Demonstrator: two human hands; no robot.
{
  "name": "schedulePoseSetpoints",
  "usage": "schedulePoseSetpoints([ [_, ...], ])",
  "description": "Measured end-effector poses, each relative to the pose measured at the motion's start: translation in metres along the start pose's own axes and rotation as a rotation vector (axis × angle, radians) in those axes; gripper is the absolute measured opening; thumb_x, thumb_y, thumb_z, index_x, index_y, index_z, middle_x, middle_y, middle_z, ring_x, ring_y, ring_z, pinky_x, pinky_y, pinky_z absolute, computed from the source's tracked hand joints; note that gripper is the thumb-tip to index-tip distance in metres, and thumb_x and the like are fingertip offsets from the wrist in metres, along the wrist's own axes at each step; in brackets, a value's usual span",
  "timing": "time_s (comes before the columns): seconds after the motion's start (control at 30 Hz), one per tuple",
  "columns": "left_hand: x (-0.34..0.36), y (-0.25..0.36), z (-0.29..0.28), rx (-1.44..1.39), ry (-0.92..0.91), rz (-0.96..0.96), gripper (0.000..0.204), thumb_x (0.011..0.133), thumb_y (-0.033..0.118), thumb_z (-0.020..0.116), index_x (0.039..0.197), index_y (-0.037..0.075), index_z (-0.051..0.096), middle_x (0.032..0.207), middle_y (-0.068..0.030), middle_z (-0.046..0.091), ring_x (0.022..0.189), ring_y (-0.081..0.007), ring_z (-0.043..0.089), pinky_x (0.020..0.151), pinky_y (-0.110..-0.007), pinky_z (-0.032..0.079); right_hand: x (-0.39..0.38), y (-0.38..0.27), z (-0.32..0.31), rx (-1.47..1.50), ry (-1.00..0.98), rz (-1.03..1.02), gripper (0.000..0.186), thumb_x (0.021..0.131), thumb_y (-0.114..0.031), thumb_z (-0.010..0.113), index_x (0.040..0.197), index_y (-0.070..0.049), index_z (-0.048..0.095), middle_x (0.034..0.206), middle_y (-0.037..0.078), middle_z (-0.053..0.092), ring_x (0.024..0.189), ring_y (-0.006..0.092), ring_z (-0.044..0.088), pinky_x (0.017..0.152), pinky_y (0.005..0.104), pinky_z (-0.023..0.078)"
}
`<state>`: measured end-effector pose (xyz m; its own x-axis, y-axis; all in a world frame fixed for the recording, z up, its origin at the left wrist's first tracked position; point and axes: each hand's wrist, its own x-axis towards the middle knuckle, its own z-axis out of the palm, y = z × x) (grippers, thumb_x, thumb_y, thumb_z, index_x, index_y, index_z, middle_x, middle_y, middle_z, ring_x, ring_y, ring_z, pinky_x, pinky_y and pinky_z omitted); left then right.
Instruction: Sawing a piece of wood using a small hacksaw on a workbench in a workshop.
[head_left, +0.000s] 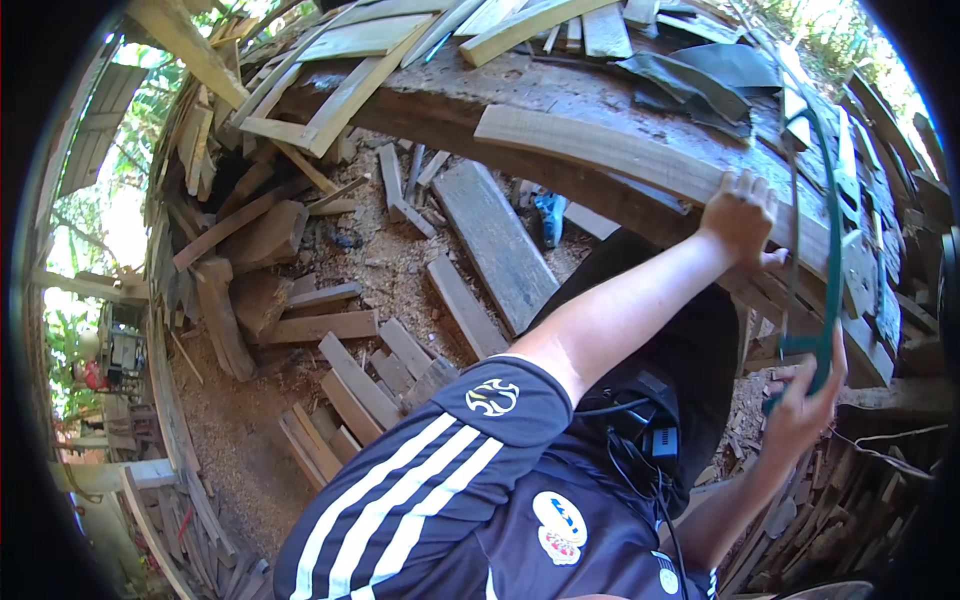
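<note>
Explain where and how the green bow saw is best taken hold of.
Probably by the lower end of the green bow saw, coming from the person's right side, where the right hand grips it. That end reaches below the thin blade, so a grip there should stay clear of it.

My left forearm [632,295] stretches diagonally from the lower middle toward the upper right of the frame. My left hand [738,220] is back-up, fingers [745,184] bent, thumb [776,258] jutting rightward. My right forearm [733,512] rises from the lower right; the right hand [804,405] is curled closed, one finger extended upward.
</note>
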<state>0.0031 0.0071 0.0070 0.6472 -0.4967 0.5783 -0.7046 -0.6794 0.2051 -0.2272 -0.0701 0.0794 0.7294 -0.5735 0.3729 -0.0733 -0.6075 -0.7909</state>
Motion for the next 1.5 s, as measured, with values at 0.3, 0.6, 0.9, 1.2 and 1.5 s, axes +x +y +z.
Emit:
schedulePoseSetpoints([
  [0.3,0.001,-0.001,-0.004,0.045,-0.006,0.045,0.081,0.081,0.071,0.065,0.122,0.001,0.072,0.124,-0.0231,0.068,0.122,-0.0416,0.062,0.111,-0.059,0.044,0.008,0.003,-0.021,-0.09,-0.013,-0.002,0.038,0.11,-0.01,0.051,0.148,-0.013,0.056,0.115,0.015,0.072,0.054,0.0084,0.059,0.05,0.0273,0.049],
  [0.6,0.005,0.001,-0.018,0.216,0.008,0.056,0.073,0.085,0.068,0.063,0.119,0.003,0.071,0.113,-0.0163,0.069,0.114,-0.0323,0.063,0.092,-0.047,0.053,0.017,-0.018,-0.014,-0.33,-0.089,-0.216,0.05,0.094,0.007,0.059,0.143,-0.002,0.061,0.08,0.027,0.068,0.064,0.0395,0.068,0.061,0.043,0.053],
  [0.9,0.004,-0.002,-0.027,0.227,0.004,0.069,0.074,0.086,0.065,0.065,0.126,0.002,0.069,0.119,-0.0166,0.069,0.112,-0.0342,0.063,0.095,-0.048,0.053,-0.009,0.001,-0.044,-0.185,-0.107,-0.164,0.05,0.096,0.007,0.059,0.146,-0.001,0.059,0.089,0.025,0.073,0.062,0.0314,0.071,0.062,0.0368,0.054],
  [1.2,0.002,-0.002,-0.016,0.223,0.048,0.108,0.078,0.088,0.068,0.061,0.125,0.001,0.069,0.118,-0.017,0.071,0.111,-0.0331,0.067,0.096,-0.045,0.053,0.044,0.025,0.009,-0.069,-0.054,-0.156,0.051,0.104,0.001,0.055,0.153,-0.011,0.055,0.082,0.011,0.072,0.052,0.0075,0.063,0.049,0.0274,0.049],
  [1.5,-0.002,-0.002,-0.023,0.174,-0.013,0.164,0.072,0.089,0.064,0.062,0.133,0.007,0.07,0.12,-0.0129,0.068,0.115,-0.0331,0.063,0.098,-0.045,0.055,-0.019,-0.02,-0.031,-0.077,-0.126,0.107,0.054,0.099,0.003,0.058,0.152,-0.001,0.052,0.064,0.022,0.059,0.053,0.0274,0.064,0.057,0.035,0.05],
])
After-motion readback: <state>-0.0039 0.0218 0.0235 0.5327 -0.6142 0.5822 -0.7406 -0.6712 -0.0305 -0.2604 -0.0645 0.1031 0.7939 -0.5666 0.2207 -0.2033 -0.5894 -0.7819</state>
